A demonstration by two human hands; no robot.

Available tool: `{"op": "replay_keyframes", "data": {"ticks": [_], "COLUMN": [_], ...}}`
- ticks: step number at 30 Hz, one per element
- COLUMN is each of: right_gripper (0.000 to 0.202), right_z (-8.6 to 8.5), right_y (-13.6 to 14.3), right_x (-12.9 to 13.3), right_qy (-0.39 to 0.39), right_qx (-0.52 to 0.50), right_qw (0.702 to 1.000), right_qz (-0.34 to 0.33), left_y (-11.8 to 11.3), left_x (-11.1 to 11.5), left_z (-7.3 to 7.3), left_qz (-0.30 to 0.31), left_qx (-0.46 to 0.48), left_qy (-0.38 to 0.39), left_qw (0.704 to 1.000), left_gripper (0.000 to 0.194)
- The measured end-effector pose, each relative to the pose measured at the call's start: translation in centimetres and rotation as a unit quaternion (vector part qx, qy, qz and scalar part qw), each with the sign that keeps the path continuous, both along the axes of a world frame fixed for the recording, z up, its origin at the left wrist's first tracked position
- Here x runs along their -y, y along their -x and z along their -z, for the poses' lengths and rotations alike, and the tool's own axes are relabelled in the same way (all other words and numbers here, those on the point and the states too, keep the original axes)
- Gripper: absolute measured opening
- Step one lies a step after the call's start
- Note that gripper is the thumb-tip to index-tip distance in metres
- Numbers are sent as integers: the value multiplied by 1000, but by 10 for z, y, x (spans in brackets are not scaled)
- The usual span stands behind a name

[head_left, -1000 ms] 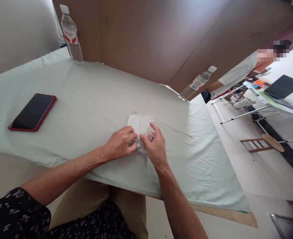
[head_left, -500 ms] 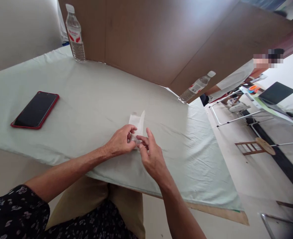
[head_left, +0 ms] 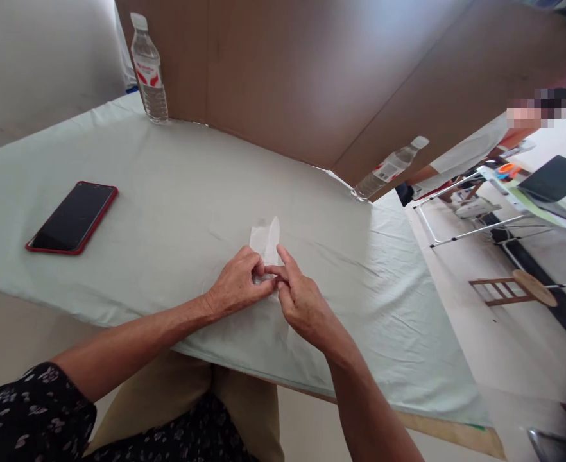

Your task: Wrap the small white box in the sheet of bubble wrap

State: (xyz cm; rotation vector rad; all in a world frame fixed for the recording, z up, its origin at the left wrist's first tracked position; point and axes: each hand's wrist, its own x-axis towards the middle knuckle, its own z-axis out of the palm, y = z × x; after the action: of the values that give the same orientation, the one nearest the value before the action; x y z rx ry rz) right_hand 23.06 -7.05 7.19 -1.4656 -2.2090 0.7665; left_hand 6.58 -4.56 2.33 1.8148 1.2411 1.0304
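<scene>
A thin white folded tissue [head_left: 265, 239] stands up slightly from the cloth, in front of and between my hands. My left hand [head_left: 239, 280] is closed on its near left part, thumb stretched toward the right hand. My right hand [head_left: 303, 300] meets it from the right, thumb and forefinger pinched together at the near edge of the tissue, its other fingers partly raised. The fingertips of both hands touch or nearly touch. A small pale, shiny bit shows between them, but the fingers cover most of it.
A phone in a red case [head_left: 72, 218] lies at the left on the pale green tablecloth [head_left: 177, 192]. Two water bottles, one left [head_left: 151, 74] and one right [head_left: 391, 168], stand against a brown board [head_left: 273, 77]. Beyond are a person, a laptop [head_left: 557, 179] and a wooden stool [head_left: 533, 287].
My hands have drawn closer together, the left thumb reaching further right and the right fingers closing in on the tissue's near edge. The whole view has shifted slightly.
</scene>
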Motion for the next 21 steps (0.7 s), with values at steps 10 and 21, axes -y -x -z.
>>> {"op": "replay_keyframes", "data": {"ticks": [10,21], "right_gripper": [62,53], "right_z": [-10,29], "right_y": [-5,-28], "right_x": [-25,-56], "right_qy": [21,97], "right_qx": [25,-198], "right_qw": [999,954], "right_qz": [-29,203], "left_y": [4,-1], "left_x": [-3,-1], "left_z": [3,1], "left_qz": [35,3], "left_qx": [8,-41], "left_qy": [10,-3], "left_qw": [999,999], "left_gripper": [17,16]}}
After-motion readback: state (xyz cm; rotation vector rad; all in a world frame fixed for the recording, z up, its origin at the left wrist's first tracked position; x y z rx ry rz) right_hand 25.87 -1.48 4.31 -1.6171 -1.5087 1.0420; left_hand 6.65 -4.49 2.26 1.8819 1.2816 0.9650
